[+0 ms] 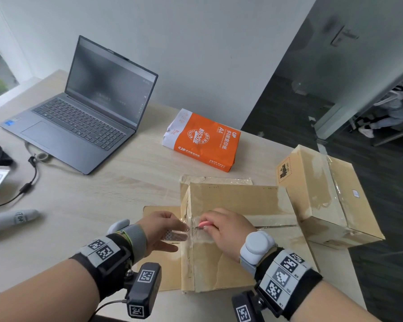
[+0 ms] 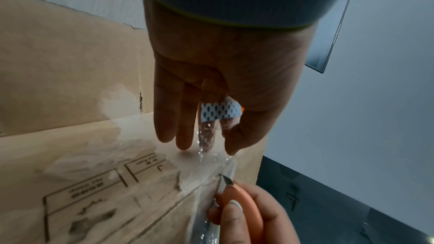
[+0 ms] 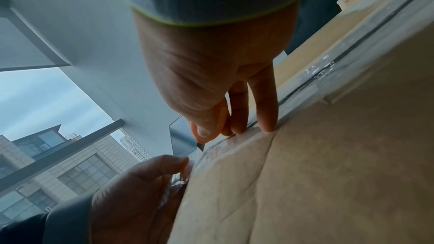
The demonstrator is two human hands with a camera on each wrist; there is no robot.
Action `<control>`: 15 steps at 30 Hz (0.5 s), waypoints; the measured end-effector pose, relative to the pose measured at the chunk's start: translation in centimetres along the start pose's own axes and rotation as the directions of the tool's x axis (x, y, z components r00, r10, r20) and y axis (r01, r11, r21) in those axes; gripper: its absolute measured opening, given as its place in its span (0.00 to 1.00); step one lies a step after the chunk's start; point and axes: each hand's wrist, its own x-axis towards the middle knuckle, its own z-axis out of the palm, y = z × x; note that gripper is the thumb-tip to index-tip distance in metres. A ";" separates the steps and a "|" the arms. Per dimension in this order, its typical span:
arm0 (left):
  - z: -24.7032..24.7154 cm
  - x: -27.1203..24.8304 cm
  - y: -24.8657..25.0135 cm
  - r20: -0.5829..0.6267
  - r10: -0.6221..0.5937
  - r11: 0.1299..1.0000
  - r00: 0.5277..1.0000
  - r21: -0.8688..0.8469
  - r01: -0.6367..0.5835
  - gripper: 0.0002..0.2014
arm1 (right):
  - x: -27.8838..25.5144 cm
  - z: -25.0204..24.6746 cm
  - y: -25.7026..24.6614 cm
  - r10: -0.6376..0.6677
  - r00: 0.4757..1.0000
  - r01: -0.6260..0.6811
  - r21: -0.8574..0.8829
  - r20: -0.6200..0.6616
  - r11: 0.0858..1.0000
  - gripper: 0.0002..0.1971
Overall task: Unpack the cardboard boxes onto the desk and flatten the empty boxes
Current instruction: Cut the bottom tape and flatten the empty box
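Note:
A worn cardboard box (image 1: 237, 203) lies on the desk in front of me, with a taped seam across its top and flaps spread flat on the desk. My left hand (image 1: 183, 233) is at the box's left edge and pinches a peeled strip of clear tape (image 2: 206, 136) that carries a patterned label. My right hand (image 1: 209, 226) grips a pink utility knife (image 1: 204, 223). Its blade (image 3: 200, 145) touches the tape at the seam's left end, just beside the left fingers. A second box (image 1: 323, 201), still taped, stands to the right.
An orange ream of A4 paper (image 1: 203, 140) lies behind the box. An open laptop (image 1: 79, 108) sits at the back left, with cables (image 1: 30, 177) and a grey object (image 1: 7, 221) at the left edge. The desk ends just right of the second box, above dark floor.

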 end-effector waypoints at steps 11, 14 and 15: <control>0.3 -0.3 0.9 -0.026 -0.024 1.000 0.999 0.010 0.024 0.10 | 0.3 0.2 -0.3 -0.036 0.999 0.037 -0.095 0.014 0.995 0.12; 0.3 -0.3 0.9 -0.052 -0.035 0.999 0.998 0.025 0.036 0.07 | 0.3 0.5 -0.5 -0.059 0.998 0.061 -0.165 0.018 0.984 0.12; 0.3 -0.3 0.9 -0.053 -0.036 0.999 0.998 0.030 0.038 0.07 | 0.4 0.6 -0.6 -0.065 0.998 0.068 -0.185 0.024 0.980 0.11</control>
